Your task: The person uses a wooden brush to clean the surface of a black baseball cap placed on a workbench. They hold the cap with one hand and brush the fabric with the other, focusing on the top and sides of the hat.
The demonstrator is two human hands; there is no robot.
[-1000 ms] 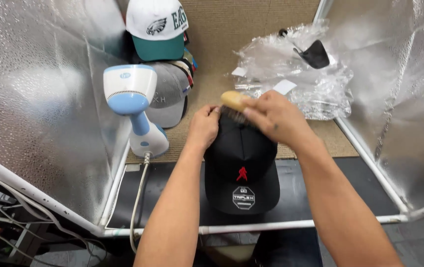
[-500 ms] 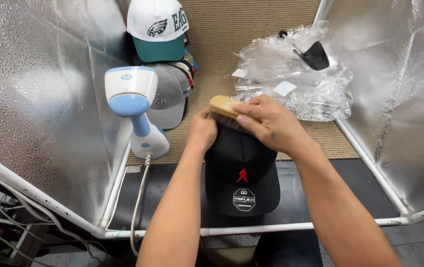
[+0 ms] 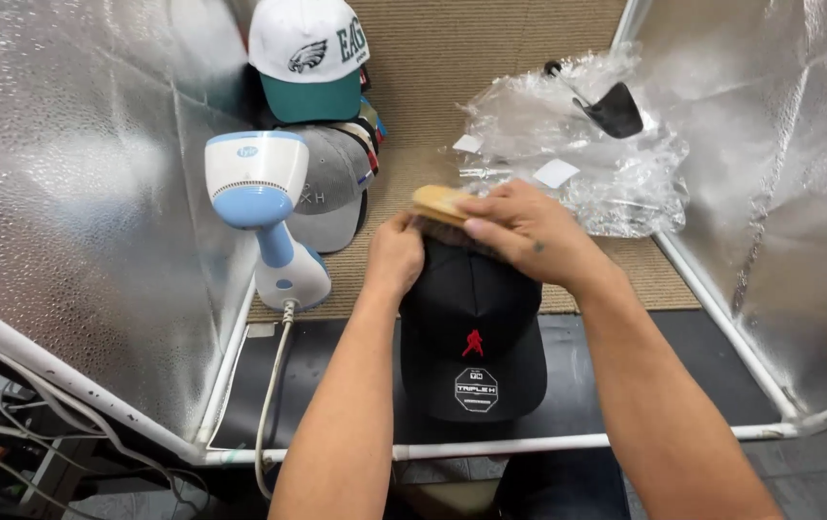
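Observation:
A black cap with a small red emblem and a round sticker on its brim lies in front of me, brim toward me. My left hand grips the crown's left side, fingers curled. My right hand holds a wooden brush with dark bristles pressed on the back of the crown.
A white and blue handheld steamer stands at the left, its cord running toward me. A stack of caps topped by a white and teal one lies behind. Crumpled clear plastic bags sit at the back right. Silver reflective walls enclose both sides.
My right hand has slid the brush a little to the left across the cap's crown. The left hand has kept its hold.

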